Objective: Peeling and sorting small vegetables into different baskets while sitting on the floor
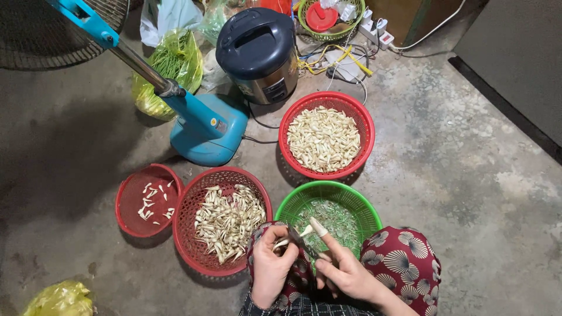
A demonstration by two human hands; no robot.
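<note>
- Bare concrete floor (468, 175) opens up to your right; on the left you're hemmed in by the blue fan base (205, 129) and rice cooker (257, 52).
- Far red basket (360, 117) is full of peeled cloves, the near red basket (187, 228) has unpeeled ones, the small red basket (126, 199) a few, and the green basket (363, 208) skins.
- Your left hand (270, 263) pinches a garlic clove (282, 243) over your lap; your right hand (345, 269) is closed on a small knife (304, 244) touching it.

Left hand (270, 266) pinches a pale clove (282, 243); right hand (345, 270) grips a small knife (304, 243) against it, over the green basket (351, 199) of peelings. Just left of the hands sits a red basket (193, 251) of split pieces, a smaller red bowl (126, 205) beyond it. Ahead of the hands, another red basket (366, 126) heaped with cloves.
</note>
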